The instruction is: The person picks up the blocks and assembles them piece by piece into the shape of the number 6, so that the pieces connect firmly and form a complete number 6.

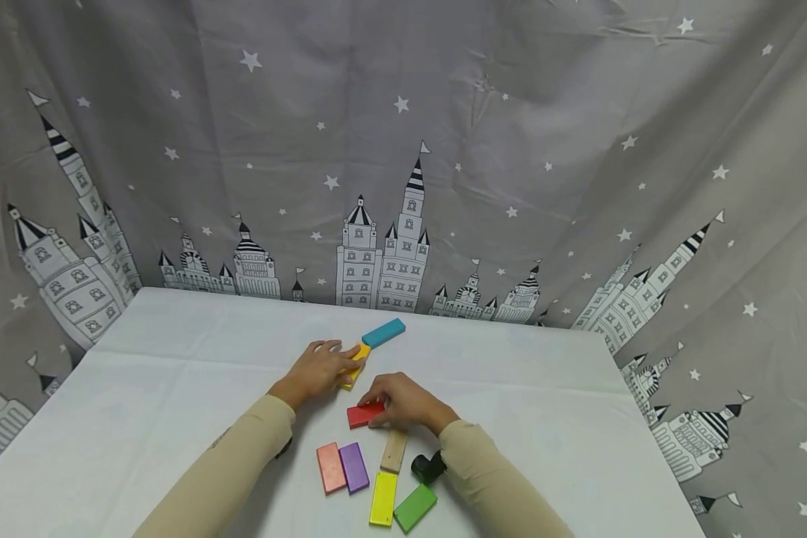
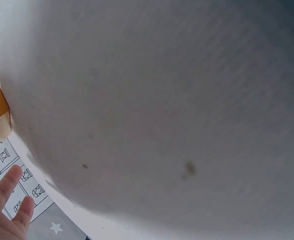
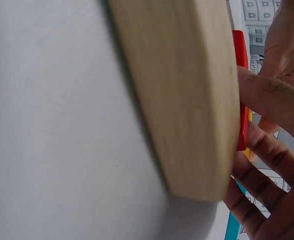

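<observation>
My left hand (image 1: 317, 372) pinches a golden-yellow block (image 1: 363, 350) with fingers and thumb at its left side. That block's upper end meets a blue block (image 1: 384, 332), set at an angle to it. Nearer to me, my right hand (image 1: 409, 400) grips a red block (image 1: 362, 416) between thumb and fingers, covering its right end. In the right wrist view the thumb presses on the red block (image 3: 241, 120). Just below that hand lies a plain wooden block (image 1: 394, 453), partly hidden by it; it looms large in the right wrist view.
A bright yellow block (image 1: 382, 501) continues down from the wooden one, with a green block (image 1: 415, 508) slanting beside it. Salmon (image 1: 331, 469) and purple (image 1: 354, 468) blocks lie side by side. The white table (image 1: 195, 336) ends at a grey castle-print curtain (image 1: 484, 187).
</observation>
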`<action>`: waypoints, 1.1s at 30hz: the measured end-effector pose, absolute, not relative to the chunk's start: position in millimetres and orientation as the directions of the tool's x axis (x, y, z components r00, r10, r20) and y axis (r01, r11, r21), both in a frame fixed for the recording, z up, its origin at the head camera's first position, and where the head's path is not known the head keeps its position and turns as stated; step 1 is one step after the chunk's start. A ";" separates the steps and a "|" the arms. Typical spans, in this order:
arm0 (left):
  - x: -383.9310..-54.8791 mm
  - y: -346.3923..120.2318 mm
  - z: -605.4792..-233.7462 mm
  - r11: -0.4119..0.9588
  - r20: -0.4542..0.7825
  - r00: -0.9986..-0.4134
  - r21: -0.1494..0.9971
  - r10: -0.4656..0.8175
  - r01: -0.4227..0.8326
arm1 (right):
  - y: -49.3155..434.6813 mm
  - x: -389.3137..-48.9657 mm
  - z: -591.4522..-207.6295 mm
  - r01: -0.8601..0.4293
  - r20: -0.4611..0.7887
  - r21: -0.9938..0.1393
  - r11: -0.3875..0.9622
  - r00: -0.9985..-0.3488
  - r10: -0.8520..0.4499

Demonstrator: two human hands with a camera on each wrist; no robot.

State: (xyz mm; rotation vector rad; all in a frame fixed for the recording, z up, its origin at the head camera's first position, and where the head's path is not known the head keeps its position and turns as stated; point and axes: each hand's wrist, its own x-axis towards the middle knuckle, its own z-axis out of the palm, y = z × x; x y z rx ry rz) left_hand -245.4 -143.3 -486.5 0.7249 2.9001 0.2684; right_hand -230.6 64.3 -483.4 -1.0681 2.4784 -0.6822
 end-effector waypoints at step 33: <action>-244.1 -143.5 -484.6 0.862 -0.084 -0.866 0.184 0.493 0.473 | 52.8 -234.6 -488.1 -0.478 -0.093 -0.558 0.678 -0.776 -0.624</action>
